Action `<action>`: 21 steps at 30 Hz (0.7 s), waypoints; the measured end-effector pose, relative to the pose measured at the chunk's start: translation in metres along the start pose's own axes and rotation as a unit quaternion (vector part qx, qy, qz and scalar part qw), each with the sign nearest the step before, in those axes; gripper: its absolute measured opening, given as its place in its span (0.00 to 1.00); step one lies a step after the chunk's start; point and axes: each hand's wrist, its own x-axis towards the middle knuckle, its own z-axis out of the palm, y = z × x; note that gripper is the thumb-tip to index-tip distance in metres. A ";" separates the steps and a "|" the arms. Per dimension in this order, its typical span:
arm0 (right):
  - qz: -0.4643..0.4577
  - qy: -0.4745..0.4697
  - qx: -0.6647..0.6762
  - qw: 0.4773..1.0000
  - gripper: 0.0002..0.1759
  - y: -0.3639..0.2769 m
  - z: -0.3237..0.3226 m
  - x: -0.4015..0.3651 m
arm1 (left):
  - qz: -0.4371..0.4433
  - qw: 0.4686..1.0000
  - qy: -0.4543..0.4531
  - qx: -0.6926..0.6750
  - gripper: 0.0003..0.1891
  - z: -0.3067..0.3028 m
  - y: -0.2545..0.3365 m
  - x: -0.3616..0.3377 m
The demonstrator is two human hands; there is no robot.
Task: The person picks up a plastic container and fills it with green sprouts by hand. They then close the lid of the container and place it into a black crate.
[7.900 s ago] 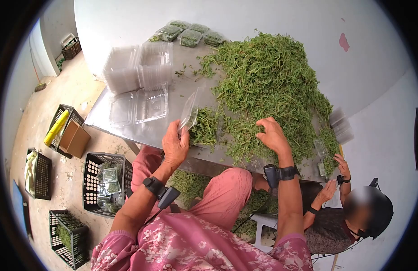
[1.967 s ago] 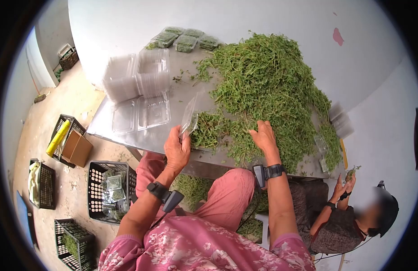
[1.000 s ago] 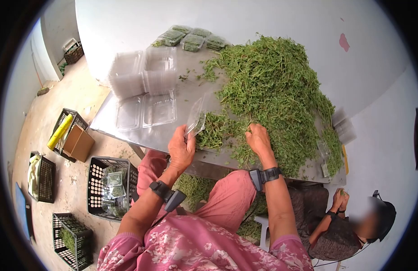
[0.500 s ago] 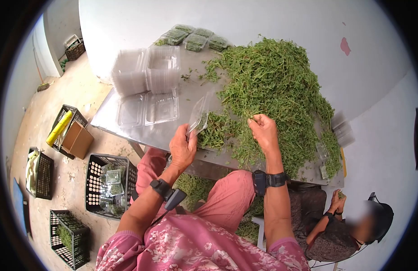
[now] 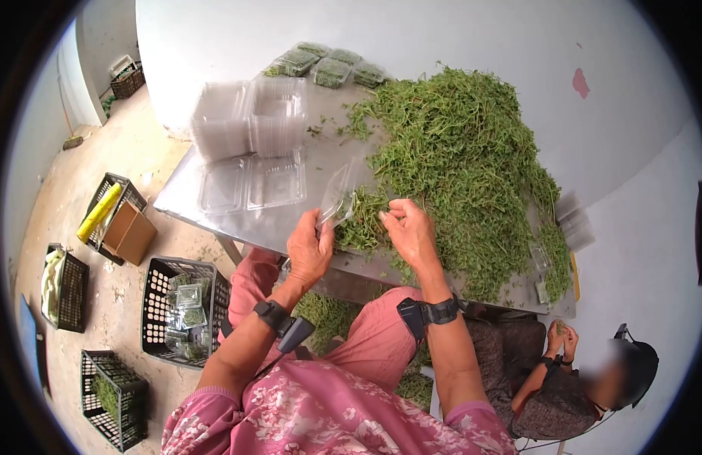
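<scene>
My left hand (image 5: 311, 246) grips a clear plastic clamshell box (image 5: 338, 196), tilted with its lid raised, at the front edge of the metal table. Just right of the box lies a small clump of leafy greens (image 5: 362, 227). Above that clump my right hand (image 5: 412, 233) is closed in a pinch, its fingertips on leafy green sprigs that are barely visible. A large heap of cut greens (image 5: 465, 144) covers the right half of the table, beyond my right hand.
Stacked empty clamshell boxes (image 5: 249, 121) stand on the metal table (image 5: 207, 220) at left. Filled boxes (image 5: 332, 72) sit at the back. A black crate (image 5: 158, 303) holding packed boxes is on the floor. At right, a co-worker (image 5: 556, 394) sits handling greens.
My right hand has moved left from the heap towards the box and the small clump. My left hand keeps its hold on the box, shifted slightly right.
</scene>
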 end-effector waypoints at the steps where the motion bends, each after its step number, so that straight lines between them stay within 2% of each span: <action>1: -0.022 0.015 -0.017 0.999 0.18 0.000 -0.002 0.001 | -0.006 1.000 -0.006 -0.001 0.13 -0.001 0.000 0.000; 2: -0.044 0.030 -0.035 0.998 0.17 -0.001 -0.004 0.001 | -0.012 1.000 -0.011 -0.002 0.13 -0.001 0.001 0.001; 5: -0.036 0.008 -0.037 0.999 0.15 -0.020 -0.009 -0.001 | -0.013 1.000 -0.013 0.000 0.13 0.000 -0.001 0.000; 8: -0.123 0.007 -0.074 0.990 0.15 -0.023 -0.001 -0.001 | -0.013 1.000 -0.014 0.006 0.13 -0.001 0.001 0.000; 14: -0.224 0.012 -0.094 0.970 0.15 -0.030 0.019 0.007 | -0.023 1.000 -0.016 0.009 0.13 0.000 0.000 0.000; 17: -0.225 -0.036 -0.136 0.964 0.13 -0.029 0.026 0.009 | -0.016 1.000 -0.013 0.010 0.13 0.001 -0.001 0.000; 21: -0.179 -0.052 -0.222 0.957 0.11 -0.026 0.026 0.010 | -0.009 1.000 -0.007 0.011 0.13 0.000 0.001 0.000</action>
